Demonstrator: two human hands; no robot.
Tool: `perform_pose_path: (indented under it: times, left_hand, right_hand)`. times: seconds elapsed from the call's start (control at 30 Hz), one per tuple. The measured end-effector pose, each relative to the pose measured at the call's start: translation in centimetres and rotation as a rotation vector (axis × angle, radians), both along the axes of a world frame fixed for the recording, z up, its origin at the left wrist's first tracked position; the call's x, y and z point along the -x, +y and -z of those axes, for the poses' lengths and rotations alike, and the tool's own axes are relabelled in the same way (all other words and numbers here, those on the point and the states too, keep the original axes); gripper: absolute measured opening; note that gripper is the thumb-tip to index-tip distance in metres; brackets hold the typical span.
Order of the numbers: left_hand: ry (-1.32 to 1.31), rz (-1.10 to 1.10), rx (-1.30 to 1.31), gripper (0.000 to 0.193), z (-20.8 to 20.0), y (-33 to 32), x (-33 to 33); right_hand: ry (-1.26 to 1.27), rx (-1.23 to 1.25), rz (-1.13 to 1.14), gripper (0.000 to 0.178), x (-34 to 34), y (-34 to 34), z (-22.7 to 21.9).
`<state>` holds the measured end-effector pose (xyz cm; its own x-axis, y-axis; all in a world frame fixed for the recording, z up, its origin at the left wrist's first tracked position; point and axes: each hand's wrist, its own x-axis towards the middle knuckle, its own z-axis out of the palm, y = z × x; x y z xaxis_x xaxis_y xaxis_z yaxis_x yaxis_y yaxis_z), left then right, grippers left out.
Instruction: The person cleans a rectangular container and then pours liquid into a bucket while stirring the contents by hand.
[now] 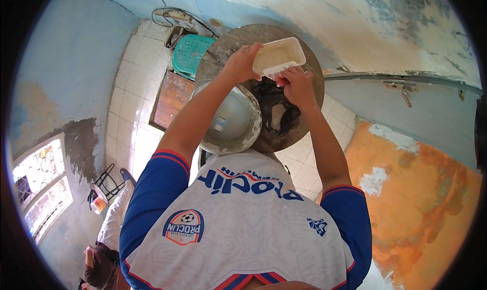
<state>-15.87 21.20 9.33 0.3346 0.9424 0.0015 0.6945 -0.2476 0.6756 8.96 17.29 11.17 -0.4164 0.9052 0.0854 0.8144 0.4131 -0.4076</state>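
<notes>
My left hand (244, 63) grips the left end of a cream rectangular plastic tub (279, 53), tilted over a round wooden table. The tub's inside shows a pale coating. At its near rim lies a flat whitish strip (281, 68), with my right hand (297, 84) closed right beside it. What those fingers hold is too small to make out. Below my left forearm stands a round basin (231, 117) with a pale, crusted rim and cloudy greyish contents. To its right a dark plastic sheet or bag (269, 95) lies on the table, with a beige piece (277, 116) on it.
The round table (223, 44) stands close to the patchy wall. A green plastic stool (190, 54) and a brown wooden board (172, 100) are to its left. At the lower left another person's leg (115, 214) shows near a small bucket (97, 201). A grey door (421, 97) is right.
</notes>
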Motion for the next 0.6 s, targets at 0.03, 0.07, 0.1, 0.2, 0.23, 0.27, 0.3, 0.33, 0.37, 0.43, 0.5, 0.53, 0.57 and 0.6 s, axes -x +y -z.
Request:
perform_pose_path:
  times: [0.03,0.07,0.1,0.2,0.23,0.27,0.3,0.33,0.37,0.43,0.5,0.53,0.57,0.6]
  left_hand:
    - [-0.006,-0.001,-0.012,0.103,0.2,0.0,0.0]
    - [-0.012,-0.002,-0.025,0.103,0.4,0.0,0.0]
    - [-0.004,-0.005,-0.006,0.103,0.4,0.1,0.1]
    - [0.006,-0.002,0.013,0.104,0.6,0.4,0.0]
    - [0.001,0.005,-0.006,0.104,0.8,0.5,-0.1]
    - [-0.004,0.012,-0.024,0.104,0.9,0.5,-0.1]
    - [-0.002,-0.004,-0.005,0.104,0.6,0.3,0.0]
    - [0.001,-0.012,0.012,0.104,-0.1,0.1,0.1]
    - [0.004,-0.02,0.029,0.105,-0.7,0.0,0.1]
    - [0.014,-0.014,0.054,0.106,-1.0,0.0,0.2]
    - [0.012,-0.014,0.055,0.107,-0.9,0.1,0.2]
    - [0.004,-0.016,0.042,0.107,-0.7,0.2,0.1]
    - [-0.004,-0.018,0.03,0.107,-0.4,0.3,0.1]
    - [0.011,-0.023,0.037,0.105,-0.6,0.2,0.1]
  right_hand:
    - [0.005,0.015,0.007,0.021,0.2,0.5,0.3]
    - [-0.018,0.042,-0.005,0.019,0.3,1.0,0.5]
    - [-0.042,0.068,-0.016,0.016,0.4,1.6,0.4]
    - [0.116,0.191,0.006,0.014,-0.2,3.6,0.7]
    - [0.205,0.238,0.023,0.015,-0.6,3.9,0.8]
    - [0.243,0.183,0.058,0.016,-1.0,4.0,0.9]
    - [0.279,0.133,0.082,0.017,-0.7,4.4,-0.2]
    - [0.316,0.078,0.113,0.018,-0.6,4.6,-1.1]
    - [0.264,0.05,0.072,0.017,-0.6,4.9,-1.7]
    - [0.168,-0.005,-0.001,0.016,-0.4,5.2,-2.4]
    - [-0.009,-0.008,-0.086,0.013,-0.3,4.9,-1.6]
    - [-0.097,-0.01,-0.128,0.011,-0.2,4.7,-1.1]
    - [-0.11,0.006,-0.114,0.011,-0.4,4.2,-0.6]
    - [-0.124,0.025,-0.107,0.01,-0.4,3.5,-0.2]
